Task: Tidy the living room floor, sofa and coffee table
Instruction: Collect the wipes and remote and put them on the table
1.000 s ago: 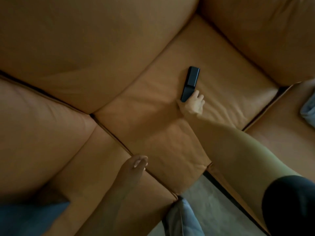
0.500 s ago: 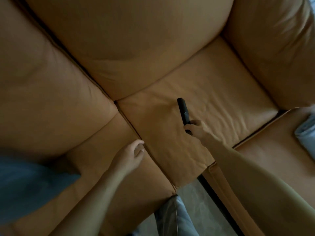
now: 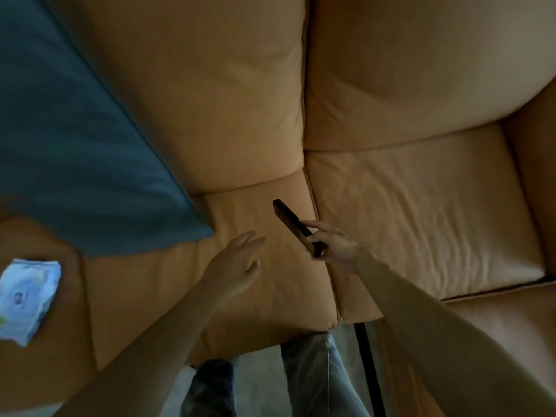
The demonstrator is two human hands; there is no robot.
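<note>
Fingers [image 3: 316,226] of the right hand [image 3: 337,248] are clamped on the remote [image 3: 287,218]; the left hand [image 3: 237,263] is spread. The sofa [image 3: 421,212] is judged mid-clearing; stowing is required next.

1. Bare, with slim fingers: left hand [image 3: 237,266] and right hand [image 3: 337,246].
2. Forearms [image 3: 168,335] bare from the wrist to the frame edge.
3. Jeans [image 3: 313,374]: faded blue denim, with a stitched seam down one leg. The other leg is darker, in shadow.
</note>
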